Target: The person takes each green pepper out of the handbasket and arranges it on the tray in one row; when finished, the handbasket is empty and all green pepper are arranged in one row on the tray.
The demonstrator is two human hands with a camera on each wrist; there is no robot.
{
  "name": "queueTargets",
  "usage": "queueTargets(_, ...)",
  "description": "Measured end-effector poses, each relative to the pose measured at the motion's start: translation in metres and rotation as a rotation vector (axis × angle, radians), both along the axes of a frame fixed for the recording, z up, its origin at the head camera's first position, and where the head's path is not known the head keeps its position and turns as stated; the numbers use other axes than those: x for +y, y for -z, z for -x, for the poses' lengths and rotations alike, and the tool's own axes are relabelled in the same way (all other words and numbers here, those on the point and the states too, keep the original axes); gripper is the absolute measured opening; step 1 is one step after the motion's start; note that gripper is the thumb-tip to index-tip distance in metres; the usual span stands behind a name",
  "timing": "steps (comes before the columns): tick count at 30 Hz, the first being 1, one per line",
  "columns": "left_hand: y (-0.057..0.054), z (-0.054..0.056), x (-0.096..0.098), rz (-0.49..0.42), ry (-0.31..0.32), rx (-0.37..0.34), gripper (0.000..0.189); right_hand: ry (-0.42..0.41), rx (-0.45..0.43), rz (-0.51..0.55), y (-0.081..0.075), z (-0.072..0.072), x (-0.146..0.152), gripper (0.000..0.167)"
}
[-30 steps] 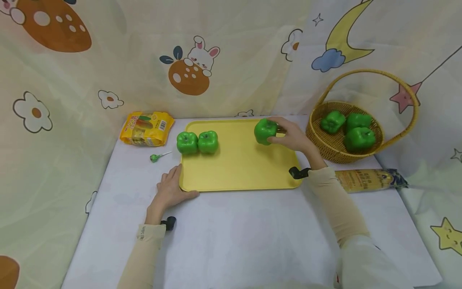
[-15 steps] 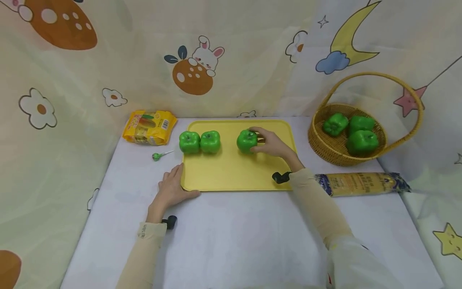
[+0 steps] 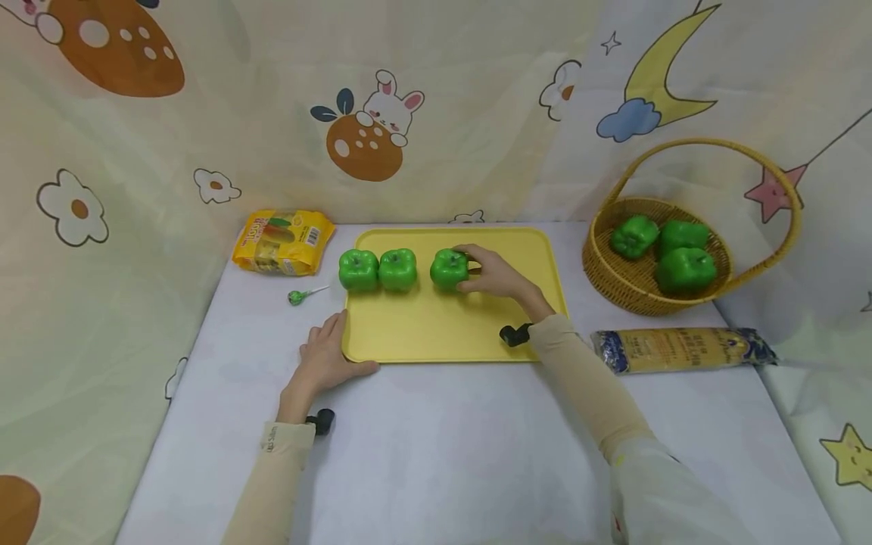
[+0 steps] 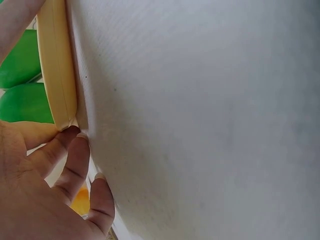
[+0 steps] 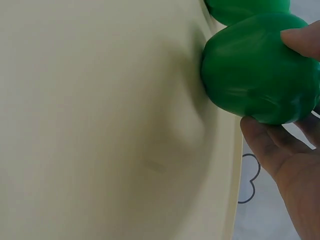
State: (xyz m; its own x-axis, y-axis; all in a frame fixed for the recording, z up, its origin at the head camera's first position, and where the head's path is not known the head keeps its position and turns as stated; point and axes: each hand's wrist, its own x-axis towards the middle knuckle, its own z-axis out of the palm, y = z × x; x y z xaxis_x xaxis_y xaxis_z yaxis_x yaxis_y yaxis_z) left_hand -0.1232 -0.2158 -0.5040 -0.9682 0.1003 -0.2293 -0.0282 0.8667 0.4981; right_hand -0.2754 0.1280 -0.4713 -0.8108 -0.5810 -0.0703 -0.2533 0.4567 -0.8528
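Observation:
My right hand holds a glossy green bell pepper from its right side, thumb and fingers spread around it. In the right wrist view, this pepper is low over the tray surface, with a shadow beside it. Two more bell peppers, a left one and a right one, sit side by side on the yellow tray at its left end. My left hand rests at the tray's front left corner, thumb along the front edge. In the left wrist view, its fingertips touch the tray's edge.
A wicker basket with a tall handle stands at the back right, with three green peppers inside. In front of it lies a long printed packet. Left of the tray are a yellow snack bag and a green lollipop.
My right hand has carried its pepper leftward across the tray, toward the pair at the left end. My left hand has stayed at the tray corner. The head view has shifted slightly.

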Motion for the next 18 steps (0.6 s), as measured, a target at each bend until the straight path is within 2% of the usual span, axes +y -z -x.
queueTargets(11, 0.002, 0.0, 0.0, 0.009, -0.002, 0.001, 0.123, -0.072, 0.066, -0.062, 0.001, 0.005, -0.014, 0.077)
queueTargets(18, 0.002, 0.0, 0.001, 0.003, -0.004, 0.001, 0.123, -0.083, 0.055, -0.067, -0.003, 0.005, -0.017, 0.078)
